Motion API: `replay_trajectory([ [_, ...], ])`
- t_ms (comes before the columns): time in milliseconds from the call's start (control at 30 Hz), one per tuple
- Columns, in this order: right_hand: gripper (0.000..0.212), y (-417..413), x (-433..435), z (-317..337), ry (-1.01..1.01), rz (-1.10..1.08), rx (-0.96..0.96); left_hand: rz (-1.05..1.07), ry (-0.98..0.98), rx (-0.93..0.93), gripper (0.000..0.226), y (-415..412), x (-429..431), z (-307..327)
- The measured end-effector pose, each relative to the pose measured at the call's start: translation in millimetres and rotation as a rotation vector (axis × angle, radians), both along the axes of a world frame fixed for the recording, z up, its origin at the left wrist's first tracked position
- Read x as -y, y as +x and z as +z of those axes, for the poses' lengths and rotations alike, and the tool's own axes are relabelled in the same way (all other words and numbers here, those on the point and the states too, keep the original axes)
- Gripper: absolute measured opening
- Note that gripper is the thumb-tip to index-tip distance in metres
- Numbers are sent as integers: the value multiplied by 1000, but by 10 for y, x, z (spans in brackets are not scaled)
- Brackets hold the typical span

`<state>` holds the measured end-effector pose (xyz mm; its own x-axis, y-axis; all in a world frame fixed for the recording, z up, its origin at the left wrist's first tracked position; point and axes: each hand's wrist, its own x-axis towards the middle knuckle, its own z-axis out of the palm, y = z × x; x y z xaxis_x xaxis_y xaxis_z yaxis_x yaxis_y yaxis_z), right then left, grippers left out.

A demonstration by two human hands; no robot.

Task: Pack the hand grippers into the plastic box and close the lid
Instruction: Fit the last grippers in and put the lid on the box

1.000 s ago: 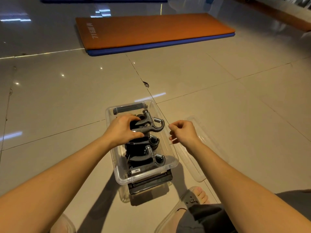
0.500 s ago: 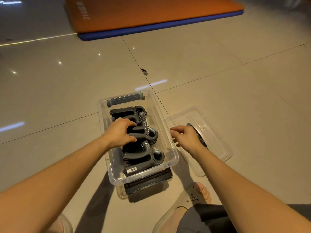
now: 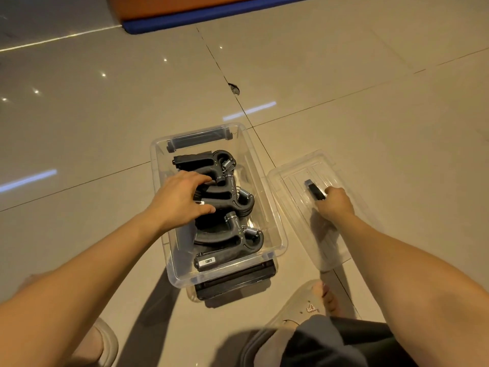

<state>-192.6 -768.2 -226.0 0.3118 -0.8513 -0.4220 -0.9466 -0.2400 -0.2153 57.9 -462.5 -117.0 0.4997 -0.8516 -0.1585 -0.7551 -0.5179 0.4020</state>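
a: what's the floor like?
b: glossy beige tiles, thin dark joints, one chipped spot.
a: and further back?
b: an orange mat, blue-edged. streaks of light reflect off the tiles.

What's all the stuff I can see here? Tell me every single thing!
plastic box: one, clear, on the floor in the middle, lid off
hand grippers: three showing, black with silver springs, lying inside the box
lid: one, clear with a dark handle, on the floor right of the box
latches: two, dark, one at each end of the box
mat: one, orange with a blue edge, at the far end
floor: shiny beige tiles
slippers: two, beige, on the feet at the bottom
left hand: holds the middle gripper in the box
right hand: grips the lid's handle
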Motion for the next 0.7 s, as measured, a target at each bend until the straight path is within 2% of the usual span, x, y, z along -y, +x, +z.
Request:
replay_trajectory([
  [100, 26, -15, 11, -123, -46, 44, -48, 25, -43, 49, 74, -4, -48, 55],
  [400, 17, 64, 39, -178, -24, -30, 36, 114, -46, 216, 59, 70, -213, 55],
  [533, 11, 145, 28, 153, -72, -40, 111, 187, -8, 239, 56, 80, -250, 42],
  [700, 8, 232, -16, 924, -220, -26, 243, 306, -11, 259, 52, -3, -309, 133],
])
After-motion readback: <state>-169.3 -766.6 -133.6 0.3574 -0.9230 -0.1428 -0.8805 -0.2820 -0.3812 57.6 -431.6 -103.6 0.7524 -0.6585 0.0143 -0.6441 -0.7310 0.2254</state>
